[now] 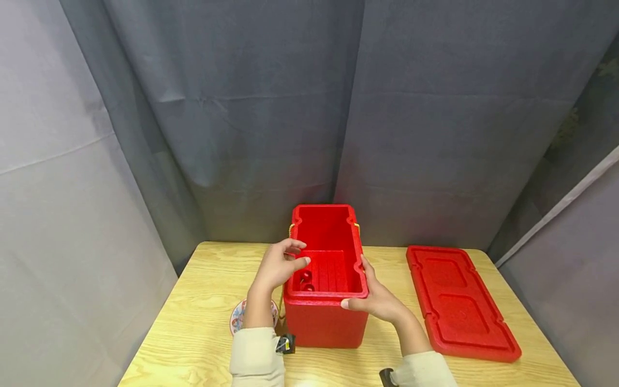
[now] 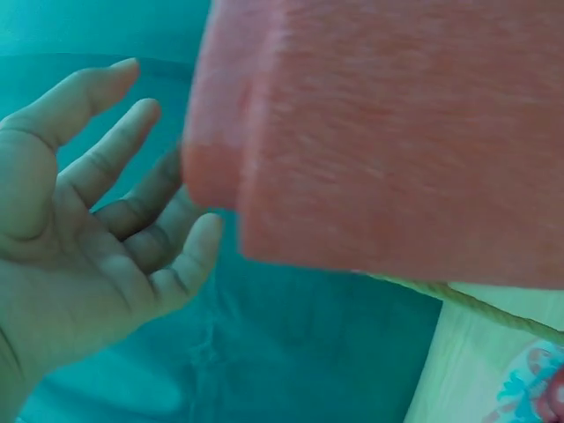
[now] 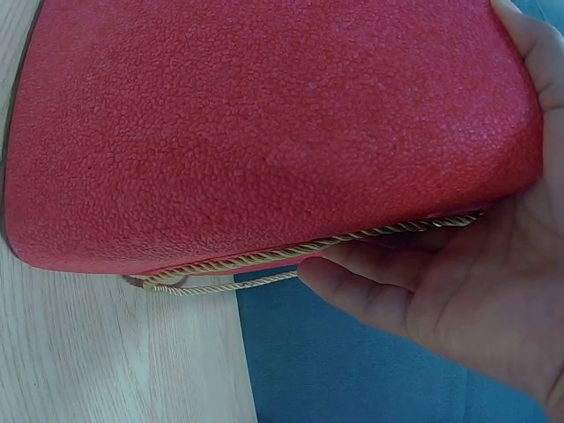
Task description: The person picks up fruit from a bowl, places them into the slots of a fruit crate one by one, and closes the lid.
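Red, pebble-grained rectangular box bears twisted yellow cord.

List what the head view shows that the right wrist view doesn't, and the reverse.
Only the head view: the left hand, the red lid, the patterned plate, and dark red round items inside the red box.
Only the right wrist view: a long stretch of twisted cord along the box's outer wall.
Both: the right hand gripping the box, the table and the curtain.

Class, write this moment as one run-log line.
left hand: relaxed at red box | right hand: grips box rim | red lid: off, on table
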A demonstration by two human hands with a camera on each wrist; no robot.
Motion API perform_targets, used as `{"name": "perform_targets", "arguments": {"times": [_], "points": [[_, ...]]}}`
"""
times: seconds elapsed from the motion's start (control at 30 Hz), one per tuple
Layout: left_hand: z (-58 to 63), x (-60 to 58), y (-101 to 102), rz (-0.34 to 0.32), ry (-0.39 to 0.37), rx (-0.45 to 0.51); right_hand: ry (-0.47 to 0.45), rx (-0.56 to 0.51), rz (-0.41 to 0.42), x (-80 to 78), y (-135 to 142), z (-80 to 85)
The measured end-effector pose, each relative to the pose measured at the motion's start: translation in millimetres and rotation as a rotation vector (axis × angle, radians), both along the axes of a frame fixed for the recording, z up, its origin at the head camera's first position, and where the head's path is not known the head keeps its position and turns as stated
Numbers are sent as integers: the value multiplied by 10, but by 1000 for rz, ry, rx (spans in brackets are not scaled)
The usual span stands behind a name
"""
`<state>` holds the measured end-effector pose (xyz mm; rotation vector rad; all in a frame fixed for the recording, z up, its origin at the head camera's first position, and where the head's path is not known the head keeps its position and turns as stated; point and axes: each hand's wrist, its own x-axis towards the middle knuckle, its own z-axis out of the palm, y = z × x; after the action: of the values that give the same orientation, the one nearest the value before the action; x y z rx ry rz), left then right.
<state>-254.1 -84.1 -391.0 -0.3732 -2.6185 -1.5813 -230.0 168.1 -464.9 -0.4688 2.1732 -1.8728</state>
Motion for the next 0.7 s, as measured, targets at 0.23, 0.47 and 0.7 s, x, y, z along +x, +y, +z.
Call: {"name": "perform_targets", "arguments": {"times": [0.23,0.47,0.7], "points": [[-195,192,0,67,109,65,8,8,-7,-5,11,-7],[-300,292,-31,86,115,117,17,21,-17,-8,27,-4],[-452,387,-129,142,108,112,13,9,-14,7,21,2]]}}
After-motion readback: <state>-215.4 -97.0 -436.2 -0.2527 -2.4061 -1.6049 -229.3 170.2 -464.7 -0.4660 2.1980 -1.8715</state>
